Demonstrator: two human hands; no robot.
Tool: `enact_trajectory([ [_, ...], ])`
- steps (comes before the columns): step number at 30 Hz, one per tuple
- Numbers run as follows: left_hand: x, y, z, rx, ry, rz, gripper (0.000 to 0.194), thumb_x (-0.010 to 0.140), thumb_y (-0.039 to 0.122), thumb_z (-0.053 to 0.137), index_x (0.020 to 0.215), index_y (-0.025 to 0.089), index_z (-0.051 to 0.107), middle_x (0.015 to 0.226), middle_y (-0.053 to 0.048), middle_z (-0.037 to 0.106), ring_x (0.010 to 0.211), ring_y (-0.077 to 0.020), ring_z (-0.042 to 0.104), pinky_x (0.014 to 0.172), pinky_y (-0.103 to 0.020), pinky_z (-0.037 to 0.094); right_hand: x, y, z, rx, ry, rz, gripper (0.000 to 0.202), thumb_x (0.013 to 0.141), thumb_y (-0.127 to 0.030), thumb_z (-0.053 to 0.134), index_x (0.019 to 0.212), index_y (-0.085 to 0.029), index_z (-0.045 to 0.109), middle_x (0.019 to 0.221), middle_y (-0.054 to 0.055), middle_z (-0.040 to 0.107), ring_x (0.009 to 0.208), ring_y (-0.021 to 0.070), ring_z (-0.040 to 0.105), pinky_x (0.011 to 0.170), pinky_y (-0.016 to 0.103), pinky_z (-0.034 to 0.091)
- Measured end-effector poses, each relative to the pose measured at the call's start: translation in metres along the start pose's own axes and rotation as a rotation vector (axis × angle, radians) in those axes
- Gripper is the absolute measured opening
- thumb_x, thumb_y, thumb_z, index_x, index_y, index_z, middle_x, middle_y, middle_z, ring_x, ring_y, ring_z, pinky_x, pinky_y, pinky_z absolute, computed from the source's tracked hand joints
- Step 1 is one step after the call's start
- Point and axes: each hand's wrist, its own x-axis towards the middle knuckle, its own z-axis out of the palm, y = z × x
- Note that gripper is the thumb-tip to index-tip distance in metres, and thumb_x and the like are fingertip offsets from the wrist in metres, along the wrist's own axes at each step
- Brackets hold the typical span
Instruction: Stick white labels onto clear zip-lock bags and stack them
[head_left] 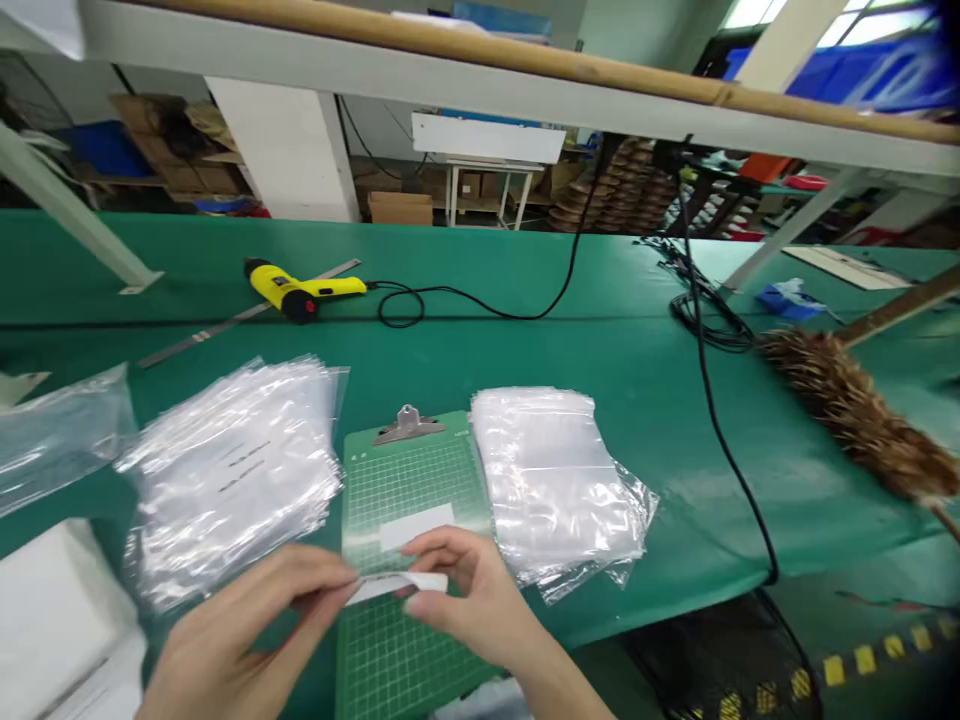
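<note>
Fingers pinched closed, left hand [238, 630] and right hand [476, 590] on white strip [429, 581]; printed bags [244, 480], text illegible; blue box [787, 303], contents unclear.

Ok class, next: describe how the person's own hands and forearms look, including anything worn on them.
Both the left hand and the right hand are bare: no gloves, and no rings or markings that I can see. The visible part of the right forearm shows no sleeve, watch or band. The left forearm is out of frame, so its sleeve can't be judged.
</note>
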Motion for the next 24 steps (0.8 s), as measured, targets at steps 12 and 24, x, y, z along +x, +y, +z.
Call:
enact_trajectory([
  [12, 0.042, 0.034, 0.101, -0.4, -0.385, -0.308, 0.02, 0.079, 0.043, 0.057, 0.073, 0.026, 0.066, 0.063, 0.0, 0.061, 0.051, -0.0132, 0.056, 0.044, -0.021, 0.048, -0.047, 0.003, -0.073, -0.097, 0.785, -0.149, 0.02, 0.07, -0.038, 0.069, 0.068, -0.019, 0.066, 0.063, 0.002, 0.064, 0.061, 0.0165, 0.062, 0.06, 0.025, 0.049],
  [24, 0.091, 0.056, 0.244, 0.063, -0.387, -0.163, 0.046, 0.086, 0.031, 0.051, 0.125, 0.008, 0.044, 0.102, -0.018, 0.061, 0.102, -0.0374, 0.051, 0.084, -0.054, 0.038, -0.128, 0.002, -0.136, -0.37, 1.401, -0.227, 0.034, 0.057, -0.038, 0.078, 0.077, -0.014, 0.064, 0.071, 0.007, 0.07, 0.064, 0.022, 0.066, 0.059, 0.028, 0.055],
])
